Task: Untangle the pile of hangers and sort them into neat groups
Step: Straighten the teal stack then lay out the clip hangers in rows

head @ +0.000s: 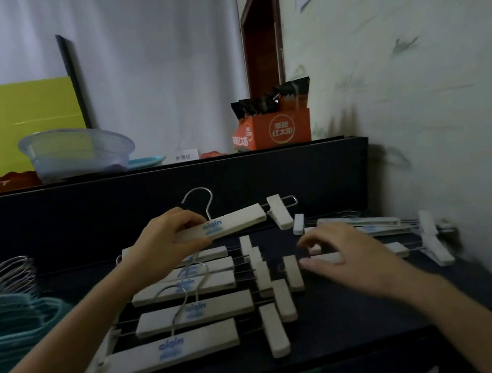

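- ok, your left hand (164, 244) grips one white clip hanger (236, 220) by its bar, fingers curled over the top and thumb underneath.
- that hanger is lifted off the black table (349, 313), hook up, with its right end tilted slightly higher. it sits above the far end of the sorted row.
- your right hand (351, 257) is palm down with fingers spread and loose, holding nothing, over the loose white hangers (375, 224) at the right, by the wall.
- that area is motion-blurred, so i can't tell if your fingertips touch a bar.
- the sorted row of white hangers (192, 314) lies flat between your arms. the bars are roughly parallel and overlapping, each hook lies over the next bar, and the clips splay out at the right ends.
- the teal hangers (12, 323) are stacked at the far left of the table, metal hooks bunched together at the back.
- the ledge behind holds a clear plastic bowl (77, 150), an orange box (278, 129) with dark packets in it, and a yellow board (19, 116) standing upright.
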The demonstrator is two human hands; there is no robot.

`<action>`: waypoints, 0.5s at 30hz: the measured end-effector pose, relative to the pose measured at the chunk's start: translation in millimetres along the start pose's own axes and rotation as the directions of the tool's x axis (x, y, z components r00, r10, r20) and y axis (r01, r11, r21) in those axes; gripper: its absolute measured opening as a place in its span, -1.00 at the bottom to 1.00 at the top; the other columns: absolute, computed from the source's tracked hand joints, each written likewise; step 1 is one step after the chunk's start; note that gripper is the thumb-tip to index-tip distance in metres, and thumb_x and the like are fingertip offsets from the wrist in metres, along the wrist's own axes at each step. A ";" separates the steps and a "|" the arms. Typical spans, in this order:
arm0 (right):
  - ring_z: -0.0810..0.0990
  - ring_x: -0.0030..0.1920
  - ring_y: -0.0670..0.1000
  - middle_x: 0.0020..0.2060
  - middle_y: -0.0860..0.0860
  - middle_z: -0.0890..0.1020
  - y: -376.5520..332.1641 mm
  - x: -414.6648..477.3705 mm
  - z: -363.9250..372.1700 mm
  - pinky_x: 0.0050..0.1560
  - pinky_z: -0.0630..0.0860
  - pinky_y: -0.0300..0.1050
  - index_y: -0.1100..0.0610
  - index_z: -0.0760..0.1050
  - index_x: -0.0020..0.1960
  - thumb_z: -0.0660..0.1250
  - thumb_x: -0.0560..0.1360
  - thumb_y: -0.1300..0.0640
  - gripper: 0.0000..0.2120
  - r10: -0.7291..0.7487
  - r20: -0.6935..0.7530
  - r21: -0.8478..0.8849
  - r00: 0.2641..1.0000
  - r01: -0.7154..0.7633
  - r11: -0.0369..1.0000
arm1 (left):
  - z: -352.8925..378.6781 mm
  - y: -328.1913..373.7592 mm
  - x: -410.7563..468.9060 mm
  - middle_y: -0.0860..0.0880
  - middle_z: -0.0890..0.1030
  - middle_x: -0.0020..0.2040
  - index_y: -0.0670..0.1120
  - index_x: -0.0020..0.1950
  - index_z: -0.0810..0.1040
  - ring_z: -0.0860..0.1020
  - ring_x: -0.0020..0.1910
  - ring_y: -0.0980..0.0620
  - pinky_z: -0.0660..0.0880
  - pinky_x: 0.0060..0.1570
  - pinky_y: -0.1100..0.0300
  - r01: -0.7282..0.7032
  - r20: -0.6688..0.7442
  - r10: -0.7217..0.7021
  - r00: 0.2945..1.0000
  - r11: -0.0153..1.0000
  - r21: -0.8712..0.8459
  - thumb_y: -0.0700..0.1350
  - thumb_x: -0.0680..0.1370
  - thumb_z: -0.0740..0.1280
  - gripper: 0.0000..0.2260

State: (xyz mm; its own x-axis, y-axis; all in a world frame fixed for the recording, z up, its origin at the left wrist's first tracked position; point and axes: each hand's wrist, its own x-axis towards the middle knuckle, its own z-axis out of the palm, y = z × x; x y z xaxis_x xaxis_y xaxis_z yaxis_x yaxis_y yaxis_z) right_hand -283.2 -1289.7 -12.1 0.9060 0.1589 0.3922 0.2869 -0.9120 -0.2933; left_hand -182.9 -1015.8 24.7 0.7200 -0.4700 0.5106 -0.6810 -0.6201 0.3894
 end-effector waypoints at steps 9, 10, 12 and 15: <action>0.28 0.40 0.03 0.43 0.02 0.29 133.1 45.5 -21.1 0.36 0.24 -0.10 0.06 0.21 0.45 0.27 0.41 -0.28 -0.27 0.273 0.154 0.062 0.950 -0.285 0.956 | 49.4 19.4 47.8 0.09 0.48 -0.04 -0.02 0.10 0.55 0.50 -0.08 0.10 0.48 -0.02 0.16 0.031 -0.001 -0.032 1.000 0.993 0.110 -0.05 0.45 0.40 -0.75; 0.20 0.45 0.05 0.48 0.03 0.19 137.2 48.9 -18.4 0.43 0.15 -0.03 0.05 0.11 0.49 0.23 0.38 -0.36 -0.17 0.305 0.245 0.030 0.920 -0.321 0.947 | 54.1 22.7 52.5 0.09 0.47 -0.04 -0.02 0.11 0.54 0.49 -0.08 0.09 0.49 -0.01 0.13 0.027 0.004 -0.028 1.000 0.991 0.130 -0.03 0.45 0.40 -0.75; 0.05 0.50 0.05 0.53 0.00 0.06 141.2 51.9 -12.6 0.50 -0.07 0.08 -0.03 -0.01 0.51 0.10 0.24 -0.52 -0.01 0.340 0.401 -0.071 0.851 -0.341 0.937 | 62.1 28.0 60.9 0.13 0.44 -0.06 -0.01 0.11 0.54 0.49 -0.08 0.11 0.50 0.00 0.11 0.013 0.009 -0.014 1.000 0.987 0.159 -0.01 0.45 0.39 -0.75; -0.02 0.52 0.04 0.53 -0.04 0.01 142.1 49.9 -10.2 0.47 -0.23 0.18 -0.14 -0.03 0.50 0.06 0.11 -0.58 0.06 0.299 0.485 -0.172 0.822 -0.246 0.954 | 71.2 32.0 69.8 0.20 0.40 -0.11 0.02 0.10 0.54 0.47 -0.10 0.15 0.49 -0.02 0.15 -0.011 0.013 0.009 1.000 0.984 0.180 0.01 0.46 0.38 -0.76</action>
State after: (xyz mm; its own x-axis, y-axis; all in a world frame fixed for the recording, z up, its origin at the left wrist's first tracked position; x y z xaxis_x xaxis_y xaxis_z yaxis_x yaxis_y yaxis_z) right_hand -200.4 -1415.2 -25.3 0.9812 0.0414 -0.1886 -0.0024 -0.9741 -0.2262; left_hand -144.8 -1113.2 18.2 0.7157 -0.4833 0.5042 -0.6536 -0.7179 0.2396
